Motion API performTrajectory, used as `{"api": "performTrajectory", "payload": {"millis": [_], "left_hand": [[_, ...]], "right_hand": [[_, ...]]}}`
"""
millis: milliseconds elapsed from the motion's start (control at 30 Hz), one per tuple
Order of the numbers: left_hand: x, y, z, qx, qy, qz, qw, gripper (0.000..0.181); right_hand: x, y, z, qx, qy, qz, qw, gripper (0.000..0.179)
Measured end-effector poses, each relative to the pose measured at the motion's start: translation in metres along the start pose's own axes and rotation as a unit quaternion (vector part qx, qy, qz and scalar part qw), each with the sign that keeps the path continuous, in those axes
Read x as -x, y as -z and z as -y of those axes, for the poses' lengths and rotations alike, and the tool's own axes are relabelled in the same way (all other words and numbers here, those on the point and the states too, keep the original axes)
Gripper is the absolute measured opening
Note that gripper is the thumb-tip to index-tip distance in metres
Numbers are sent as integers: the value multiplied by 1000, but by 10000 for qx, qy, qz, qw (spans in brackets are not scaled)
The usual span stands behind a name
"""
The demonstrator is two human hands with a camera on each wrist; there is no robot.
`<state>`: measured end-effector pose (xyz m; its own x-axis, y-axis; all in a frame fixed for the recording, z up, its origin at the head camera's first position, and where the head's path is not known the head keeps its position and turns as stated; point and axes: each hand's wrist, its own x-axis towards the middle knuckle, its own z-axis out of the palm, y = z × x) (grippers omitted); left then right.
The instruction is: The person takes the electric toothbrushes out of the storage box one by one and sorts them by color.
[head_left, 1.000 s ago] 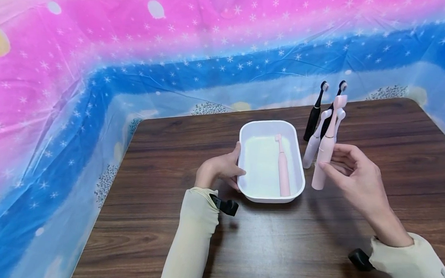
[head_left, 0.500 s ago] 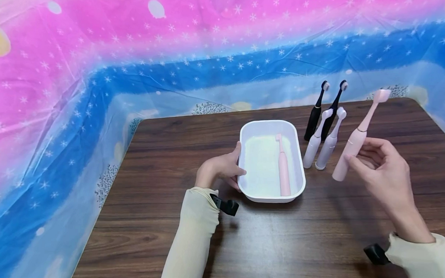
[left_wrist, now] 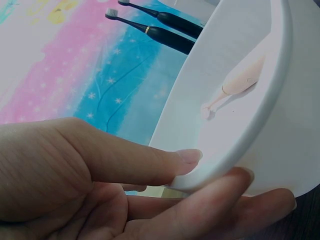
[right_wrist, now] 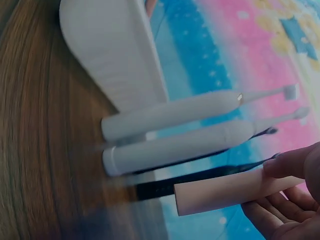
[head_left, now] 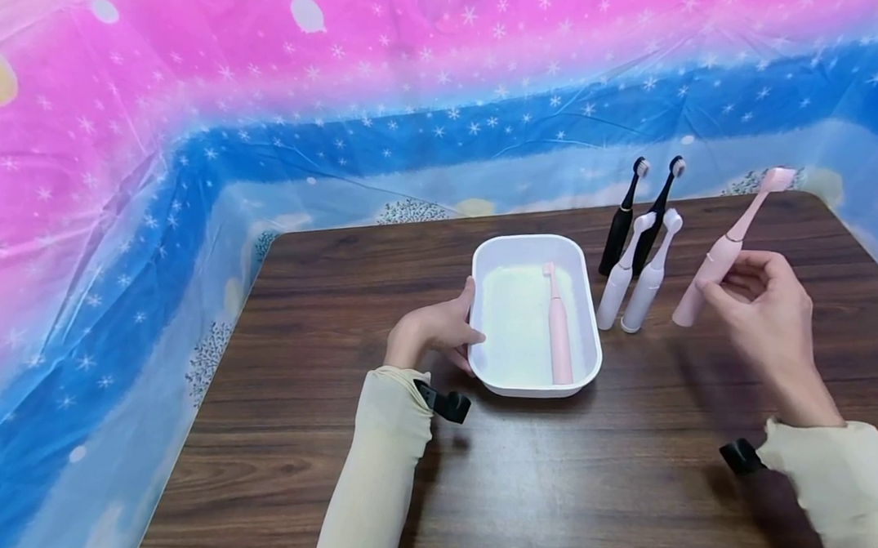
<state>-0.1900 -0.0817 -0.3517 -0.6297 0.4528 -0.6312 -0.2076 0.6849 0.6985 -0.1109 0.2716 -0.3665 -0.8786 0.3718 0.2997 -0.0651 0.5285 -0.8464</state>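
In the head view, my left hand (head_left: 436, 329) grips the left side of a white plastic tub (head_left: 506, 326). The left wrist view shows its thumb over the rim and its fingers along the outer wall. One pink electric toothbrush (head_left: 560, 336) lies inside the tub, toward its right wall. My right hand (head_left: 771, 321) pinches a second pink electric toothbrush (head_left: 718, 257) by its handle, head up and leaning right. The bottom end of that handle shows bare in the right wrist view, close above the table.
Two white electric toothbrushes (head_left: 646, 291) stand upright just right of the tub. Behind them stand two black ones (head_left: 617, 237). All are on a dark wood-grain table (head_left: 317, 367), backed by a pink and blue cloth (head_left: 386, 141).
My right hand has carried the pink toothbrush from in front of the standing ones away to the right and farther back. My left hand and the tub stay put.
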Motion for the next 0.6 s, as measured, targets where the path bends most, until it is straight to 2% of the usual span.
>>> {"api": "performTrajectory", "payload": {"millis": [233,400,600], "left_hand": [[1,0,-1,-32,-50,63,10000,92],[2,1,-1,-48,-20,44,10000,92],[2,1,0,-19,-28,66,10000,92]], "right_hand": [[-17,-9,-17,542,-24,1,9985,40],[-28,-21,-24,848,-24,188,9962,50],[-35,-32,-30,1078,-148,286,9937,51]]}}
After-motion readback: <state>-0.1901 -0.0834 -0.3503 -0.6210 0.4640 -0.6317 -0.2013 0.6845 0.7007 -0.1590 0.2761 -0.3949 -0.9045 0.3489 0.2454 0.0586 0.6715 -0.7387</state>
